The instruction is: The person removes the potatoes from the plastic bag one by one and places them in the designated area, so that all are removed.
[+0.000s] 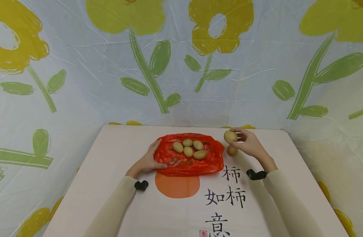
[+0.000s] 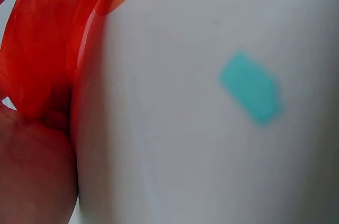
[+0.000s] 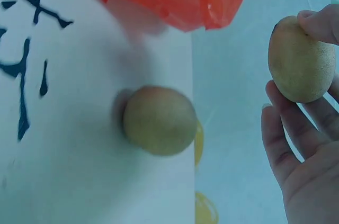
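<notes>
A red plastic bag lies on the table with several potatoes grouped in its middle. My left hand holds the bag's left end, thumb along the near side and fingers toward the far side. In the left wrist view, crumpled red plastic lies against that hand. My right hand holds one potato between thumb and fingertips, raised to the right of the bag. Below it, another potato sits on the table, just off the bag's right edge.
The pale tabletop bears an orange circle and black brush characters in front of the bag. A cloth with yellow flowers hangs behind and at both sides of the table.
</notes>
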The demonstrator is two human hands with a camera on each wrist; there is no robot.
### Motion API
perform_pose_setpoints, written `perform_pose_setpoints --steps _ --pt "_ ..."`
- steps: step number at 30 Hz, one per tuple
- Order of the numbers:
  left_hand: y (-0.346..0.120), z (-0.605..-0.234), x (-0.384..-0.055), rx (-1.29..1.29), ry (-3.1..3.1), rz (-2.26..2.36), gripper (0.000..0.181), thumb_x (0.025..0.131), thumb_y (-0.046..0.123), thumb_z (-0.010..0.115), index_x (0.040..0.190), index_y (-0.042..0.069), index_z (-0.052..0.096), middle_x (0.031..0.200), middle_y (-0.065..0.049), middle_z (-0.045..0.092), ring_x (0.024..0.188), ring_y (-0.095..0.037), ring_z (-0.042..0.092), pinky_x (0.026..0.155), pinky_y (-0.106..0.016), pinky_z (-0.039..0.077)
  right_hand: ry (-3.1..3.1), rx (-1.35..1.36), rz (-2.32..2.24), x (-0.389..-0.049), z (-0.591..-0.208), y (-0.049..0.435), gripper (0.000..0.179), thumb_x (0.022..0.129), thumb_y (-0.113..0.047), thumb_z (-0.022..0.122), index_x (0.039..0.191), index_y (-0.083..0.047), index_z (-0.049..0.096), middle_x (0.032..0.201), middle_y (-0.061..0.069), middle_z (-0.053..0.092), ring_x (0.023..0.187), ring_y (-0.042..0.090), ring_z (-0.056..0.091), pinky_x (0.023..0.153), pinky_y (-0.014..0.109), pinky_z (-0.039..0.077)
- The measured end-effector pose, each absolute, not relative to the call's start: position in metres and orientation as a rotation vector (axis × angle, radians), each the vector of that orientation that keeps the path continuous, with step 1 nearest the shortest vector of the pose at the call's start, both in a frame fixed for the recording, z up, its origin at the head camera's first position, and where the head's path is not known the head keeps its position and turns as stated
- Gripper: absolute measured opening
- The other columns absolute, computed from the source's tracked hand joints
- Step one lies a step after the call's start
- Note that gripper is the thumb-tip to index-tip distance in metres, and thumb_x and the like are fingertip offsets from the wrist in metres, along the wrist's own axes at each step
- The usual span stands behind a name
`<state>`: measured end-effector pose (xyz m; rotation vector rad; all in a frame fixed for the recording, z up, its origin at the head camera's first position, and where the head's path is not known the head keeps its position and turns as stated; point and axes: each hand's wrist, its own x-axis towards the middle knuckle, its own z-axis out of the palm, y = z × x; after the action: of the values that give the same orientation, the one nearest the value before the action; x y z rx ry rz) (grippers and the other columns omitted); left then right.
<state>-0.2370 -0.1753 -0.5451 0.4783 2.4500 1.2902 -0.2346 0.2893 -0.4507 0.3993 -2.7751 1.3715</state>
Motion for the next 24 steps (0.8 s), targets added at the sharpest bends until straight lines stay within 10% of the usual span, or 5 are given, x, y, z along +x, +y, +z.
perform_pose_setpoints --steps 12,24 --pt "-0.174 -0.542 -0.236 0.462 2.435 1.316 0.122 0.078 0.036 0.087 0.167 0.022 0.005 0.173 -0.009 0.001 0.159 -0.038 0.007 0.123 -0.068 0.019 -2.748 0.357 1.296 -0.226 -0.467 0.320 0.052 0.090 -0.018 0.080 0.137 -0.004 0.061 0.131 0.018 0.065 0.101 0.015 0.067 0.091 0.038 0.060" --pt "-0.176 -0.543 -0.235 0.482 2.422 1.385 0.120 0.079 0.030 0.087 0.167 0.019 0.006 0.173 -0.008 0.007 0.160 -0.035 0.006 0.125 -0.065 0.013 -2.780 0.209 1.302 -0.217 -0.486 0.340 0.056 0.091 -0.024 0.081 0.140 -0.006 0.060 0.133 0.021 0.064 0.098 0.011 0.066 0.074 0.018 0.055"
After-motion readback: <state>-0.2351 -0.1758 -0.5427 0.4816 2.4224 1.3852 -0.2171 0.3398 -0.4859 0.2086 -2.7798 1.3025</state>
